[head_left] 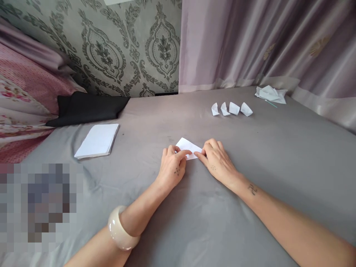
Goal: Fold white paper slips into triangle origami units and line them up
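Observation:
A small folded white sheet of paper (185, 144) lies on the grey cloth in the middle of the head view. My left hand (172, 163) grips its left side, the fingers curled and the thumb stretched across the paper. At the right corner, my right hand (218, 157) holds the paper between thumb and fingers. Both thumb tips point toward each other over the sheet, a small gap apart. Part of the paper is hidden under the fingers.
Several folded white paper pieces (234, 108) stand in a row at the back right. Behind them lie crumpled white papers (270, 93) and a thin green stick (271, 104). A stack of white paper (98, 140) sits left, near a black cloth (89, 107). Curtains (222, 40) hang behind.

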{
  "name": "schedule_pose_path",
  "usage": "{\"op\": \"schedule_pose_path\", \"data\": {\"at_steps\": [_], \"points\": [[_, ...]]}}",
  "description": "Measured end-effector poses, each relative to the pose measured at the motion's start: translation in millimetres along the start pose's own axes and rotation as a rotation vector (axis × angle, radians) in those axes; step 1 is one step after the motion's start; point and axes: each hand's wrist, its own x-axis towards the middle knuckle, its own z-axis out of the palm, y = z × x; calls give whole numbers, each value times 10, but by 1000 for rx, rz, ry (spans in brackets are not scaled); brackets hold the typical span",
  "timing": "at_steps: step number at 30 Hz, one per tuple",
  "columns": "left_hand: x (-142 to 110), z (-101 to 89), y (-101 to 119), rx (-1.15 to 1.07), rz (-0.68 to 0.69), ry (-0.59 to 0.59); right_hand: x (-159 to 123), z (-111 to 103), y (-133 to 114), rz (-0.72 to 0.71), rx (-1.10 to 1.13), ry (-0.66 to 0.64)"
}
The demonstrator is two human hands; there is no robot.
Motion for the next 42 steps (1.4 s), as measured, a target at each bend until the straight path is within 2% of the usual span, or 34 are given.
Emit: {"op": "schedule_pose_path", "data": {"at_steps": [4, 6, 9, 11, 15, 24, 28, 33, 39, 42], "points": [[6, -2, 2, -18, -29, 4, -24, -42, 86, -7, 14, 28], [7, 0, 5, -27, -27, 8, -50, -79, 66, -66, 64, 69], [8, 5, 2, -26, -20, 10, -116, -115, -89, -213, 140, 110], [9, 9, -1, -12, -15, 18, -169, -113, -227, -260, 147, 52], [16, 10, -4, 54, -60, 44, -246, -89, -378, -252, 50, -44], [-12, -126, -69, 65, -238, 16, -261, -84, -345, -266, -59, -80], [-6, -197, -136, -41, -254, 39, -262, -89, -350, -265, -77, -97], [128, -200, -177, -91, -258, 130, -267, -113, -372, -270, -90, -103], [210, -206, -140, -160, -281, 120, -307, -152, -403, -293, -82, -150], [191, -209, -135, -174, -224, 134, -316, -159, -388, -307, -61, -153]]}}
